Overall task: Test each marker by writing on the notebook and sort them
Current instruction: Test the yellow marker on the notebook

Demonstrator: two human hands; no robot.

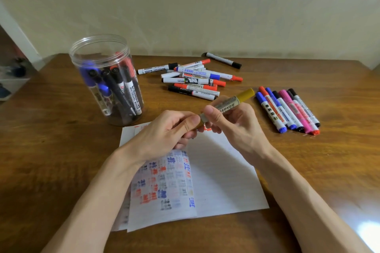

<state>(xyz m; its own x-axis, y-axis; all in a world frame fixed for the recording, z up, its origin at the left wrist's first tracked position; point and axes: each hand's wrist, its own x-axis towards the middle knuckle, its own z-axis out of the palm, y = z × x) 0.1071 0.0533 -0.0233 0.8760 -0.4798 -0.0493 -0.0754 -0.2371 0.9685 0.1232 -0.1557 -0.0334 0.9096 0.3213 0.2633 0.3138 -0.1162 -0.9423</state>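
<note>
A yellow marker (236, 101) is held above the open notebook (222, 172). My right hand (232, 123) grips its barrel, with the yellow end pointing up and to the right. My left hand (164, 131) pinches the marker's lower end, which is hidden by the fingers. The notebook's left page carries several blue, red and black test scribbles; the right page is mostly blank. A clear plastic jar (107, 80) with several markers stands at the back left. A loose pile of markers (195, 80) lies behind my hands. A neat row of markers (287, 109) lies at the right.
One black-capped marker (224, 60) lies alone at the back by the wall. The wooden table (61, 160) runs to the wall behind. Its left edge drops off to a floor with blurred items.
</note>
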